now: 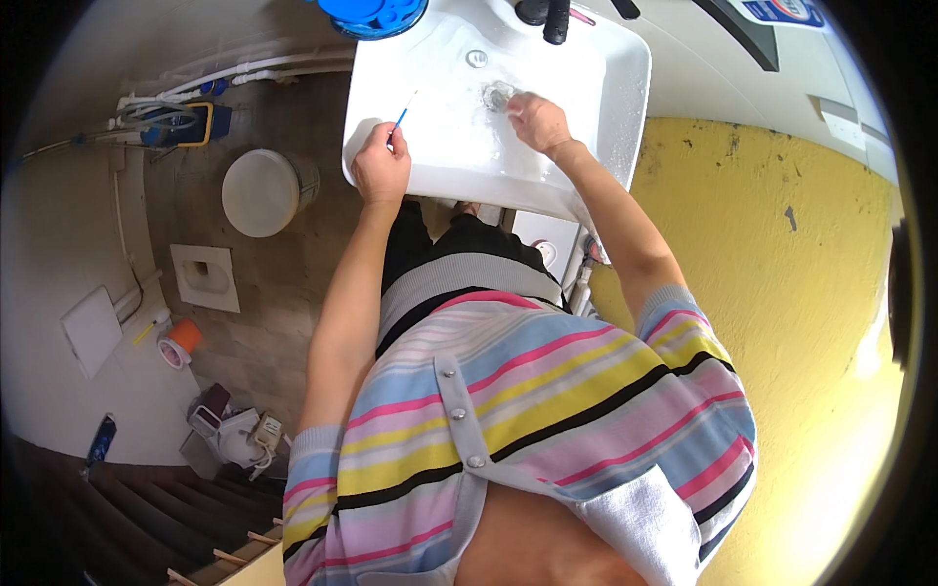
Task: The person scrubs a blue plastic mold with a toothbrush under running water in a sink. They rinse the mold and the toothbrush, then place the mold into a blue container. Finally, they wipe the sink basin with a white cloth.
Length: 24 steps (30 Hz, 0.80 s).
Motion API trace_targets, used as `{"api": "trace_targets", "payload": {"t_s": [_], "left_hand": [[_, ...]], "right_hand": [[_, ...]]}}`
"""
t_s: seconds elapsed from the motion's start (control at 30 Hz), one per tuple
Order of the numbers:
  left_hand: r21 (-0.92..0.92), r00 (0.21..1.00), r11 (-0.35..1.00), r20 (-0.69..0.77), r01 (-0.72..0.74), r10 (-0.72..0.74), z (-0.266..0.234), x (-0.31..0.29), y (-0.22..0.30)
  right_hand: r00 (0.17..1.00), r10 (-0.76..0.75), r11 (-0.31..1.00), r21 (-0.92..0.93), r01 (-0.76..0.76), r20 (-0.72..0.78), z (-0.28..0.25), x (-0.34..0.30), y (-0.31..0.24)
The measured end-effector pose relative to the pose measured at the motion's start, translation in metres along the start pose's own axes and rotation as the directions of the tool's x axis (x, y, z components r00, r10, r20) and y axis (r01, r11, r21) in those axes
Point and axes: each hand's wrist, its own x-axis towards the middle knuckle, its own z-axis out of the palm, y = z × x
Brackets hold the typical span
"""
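My left hand [382, 164] is closed around a thin paintbrush [402, 117] with a blue handle, at the left front of the white sink [376, 93]. The brush's fine tip points up and away over the basin. Over the middle of the basin is my right hand [538, 123], with its fingers curled. Just left of those fingers is a clear, glistening patch [498, 96]; I cannot tell whether it is splashing water or a small clear container. Whatever the right fingers may hold is hidden. Water drops wet the basin around this hand.
A black faucet [556, 21] stands at the sink's back edge. Blue plastic containers [376, 14] sit at its back left corner. On the floor to the left are a white bucket [261, 193] and a squat toilet [207, 277]. A yellow wall [762, 254] rises on the right.
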Motion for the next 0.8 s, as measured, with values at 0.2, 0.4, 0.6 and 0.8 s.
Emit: {"api": "trace_targets", "payload": {"t_s": [0.2, 0.4, 0.6, 0.8], "left_hand": [[0.022, 0.999, 1.0, 0.029, 0.02, -0.02, -0.001, 0.002, 0.001], [0.047, 1.0, 0.998, 0.008, 0.028, -0.029, -0.002, 0.001, 0.001], [0.002, 1.0, 1.0, -0.025, -0.003, 0.003, 0.001, 0.0, -0.002], [0.021, 0.998, 1.0, 0.051, 0.022, -0.023, -0.002, 0.0, 0.003]], "right_hand": [[0.976, 0.176, 0.984, 0.003, -0.177, -0.128, -0.006, 0.03, -0.029], [0.96, 0.276, 0.959, -0.057, -0.278, -0.041, -0.003, 0.039, -0.034], [0.795, 0.322, 0.947, 0.194, -0.257, -0.515, -0.012, 0.03, 0.015], [0.872, 0.236, 0.971, 0.078, -0.224, -0.429, 0.026, 0.016, 0.035]]}}
